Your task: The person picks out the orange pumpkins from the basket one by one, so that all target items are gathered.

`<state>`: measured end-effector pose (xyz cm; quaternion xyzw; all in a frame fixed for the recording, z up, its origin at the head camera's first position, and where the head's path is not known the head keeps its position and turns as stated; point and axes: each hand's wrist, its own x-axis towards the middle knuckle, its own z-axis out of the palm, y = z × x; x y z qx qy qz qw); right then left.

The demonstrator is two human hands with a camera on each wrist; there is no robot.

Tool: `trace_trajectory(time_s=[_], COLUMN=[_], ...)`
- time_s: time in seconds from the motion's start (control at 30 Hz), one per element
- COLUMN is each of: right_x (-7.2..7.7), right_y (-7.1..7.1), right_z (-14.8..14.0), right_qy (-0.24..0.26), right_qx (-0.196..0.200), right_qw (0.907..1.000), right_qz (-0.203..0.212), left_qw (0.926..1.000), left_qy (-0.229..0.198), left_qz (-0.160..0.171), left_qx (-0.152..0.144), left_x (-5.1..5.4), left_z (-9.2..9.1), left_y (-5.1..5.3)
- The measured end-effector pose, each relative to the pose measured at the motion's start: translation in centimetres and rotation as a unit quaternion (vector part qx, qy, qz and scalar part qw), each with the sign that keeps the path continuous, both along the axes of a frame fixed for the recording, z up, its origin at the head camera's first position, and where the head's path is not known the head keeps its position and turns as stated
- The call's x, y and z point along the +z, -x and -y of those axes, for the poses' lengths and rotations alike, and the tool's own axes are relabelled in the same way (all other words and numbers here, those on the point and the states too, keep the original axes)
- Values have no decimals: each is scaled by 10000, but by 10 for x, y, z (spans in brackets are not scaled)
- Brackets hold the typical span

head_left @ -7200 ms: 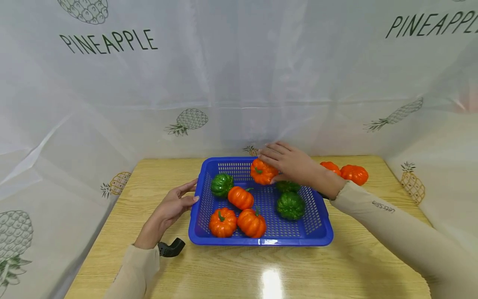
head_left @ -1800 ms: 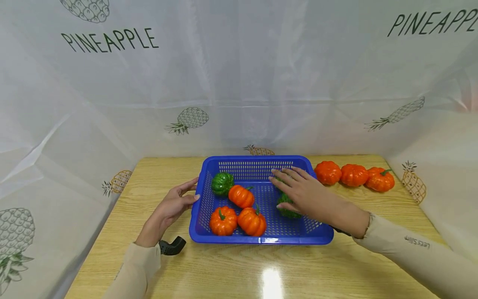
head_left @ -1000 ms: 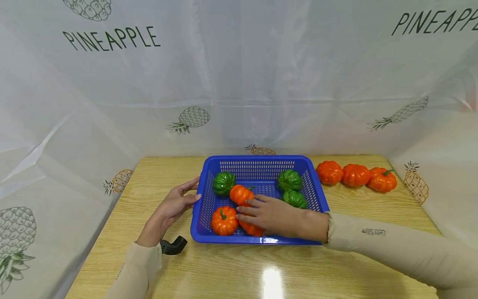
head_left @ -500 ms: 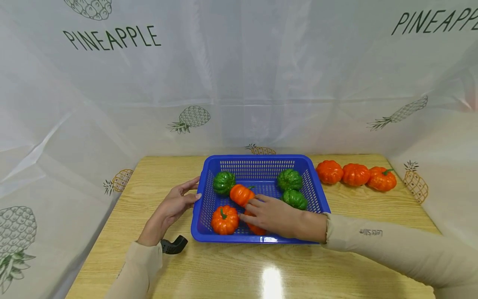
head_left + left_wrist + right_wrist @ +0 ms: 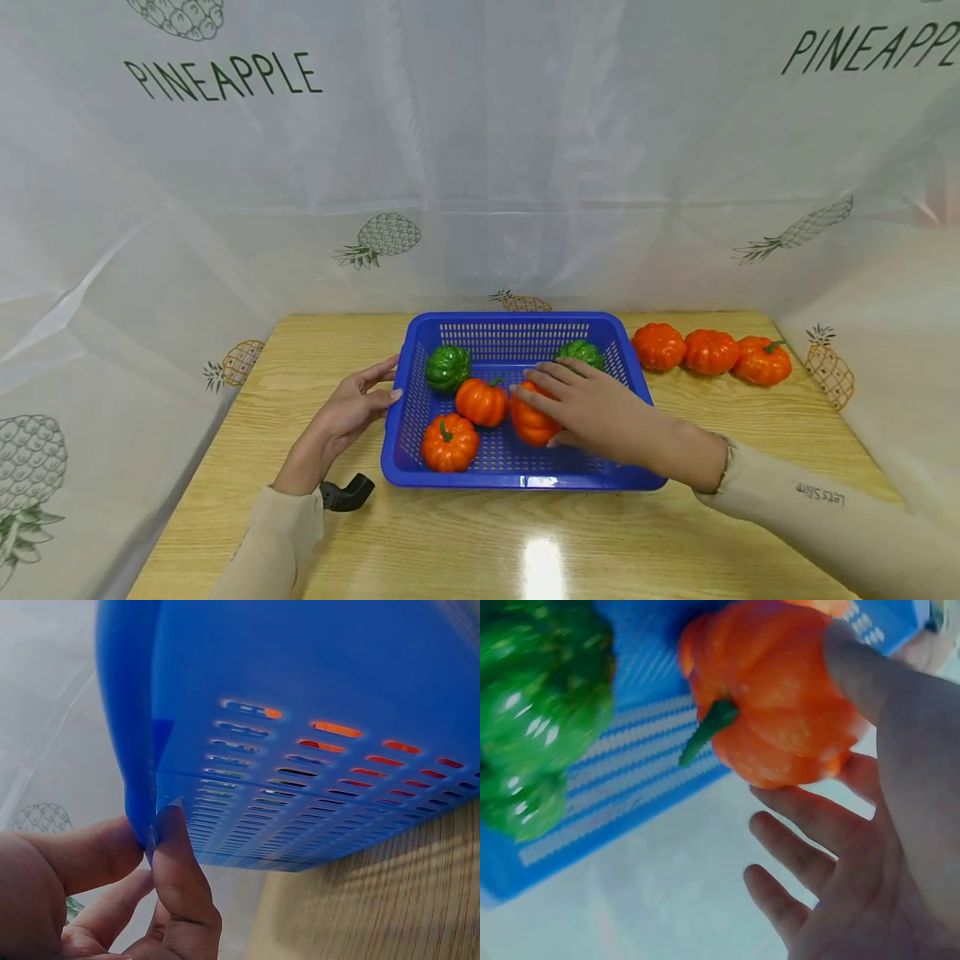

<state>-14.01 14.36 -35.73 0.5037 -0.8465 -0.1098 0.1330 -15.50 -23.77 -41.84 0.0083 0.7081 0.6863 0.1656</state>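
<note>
Two orange pumpkins (image 5: pixel 482 402) lie in the blue basket (image 5: pixel 600 482). The right grip (image 5: pixel 592 408) holds another orange pumpkin (image 5: pixel 531 423) near them, while the left grip (image 5: pixel 348 414) pinches the basket's rim (image 5: pixel 127 697).

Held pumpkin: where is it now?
In the head view, the held pumpkin is in the right hand, over the blue basket, right of another orange pumpkin.

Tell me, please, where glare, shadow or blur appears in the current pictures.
Head view: a bright glare patch on the wooden table, in front of the blue basket; left wrist view: streaks of light and shadow on the table beside the basket; right wrist view: soft focus, white glints on the green pumpkins, pale background washed out.
</note>
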Motion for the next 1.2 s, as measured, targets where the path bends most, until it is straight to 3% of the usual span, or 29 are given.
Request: trace_trajectory(time_s=[0.27, 0.4, 0.73, 1.2], right_x=[2, 1, -1, -13], right_y=[2, 2, 0, -4], right_z=[-39, -55, -93, -149], right_qy=[1243, 1622, 2136, 2675], right_qx=[-127, -201, -750, -1654], right_qw=[9919, 9860, 9721, 9480], right_qz=[-227, -324, -611, -496], left_qw=[10000, 10000, 10000, 10000], left_qy=[22, 34, 29, 38], left_qz=[10, 30, 21, -3], left_qx=[-8, 6, 0, -40], left_x=[1, 2, 3, 2], left_z=[-1, 0, -1, 0], left_y=[-1, -1, -1, 0])
